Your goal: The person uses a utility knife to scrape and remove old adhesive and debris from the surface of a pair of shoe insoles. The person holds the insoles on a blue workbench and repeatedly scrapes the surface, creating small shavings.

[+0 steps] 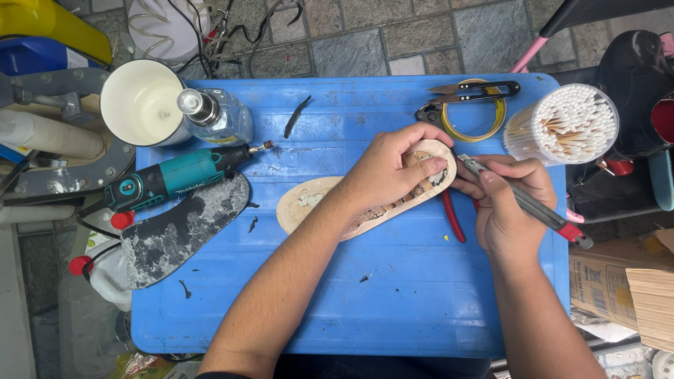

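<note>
Head view: tan insole [309, 203] under left hand [386, 172].

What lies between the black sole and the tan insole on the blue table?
In the head view, only bare blue table with one small dark scrap lies between the black sole and the tan insole.

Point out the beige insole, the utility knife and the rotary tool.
beige insole [307, 205]: head view, on its bare heel end.
utility knife [540, 210]: head view, on the handle past the right hand.
rotary tool [175, 177]: head view, on its teal body.

Tan insole [309, 203] middle under left hand [382, 175], red pliers [453, 217] mostly covered (jaws unseen), knife [533, 207] blade tip hidden.
</note>
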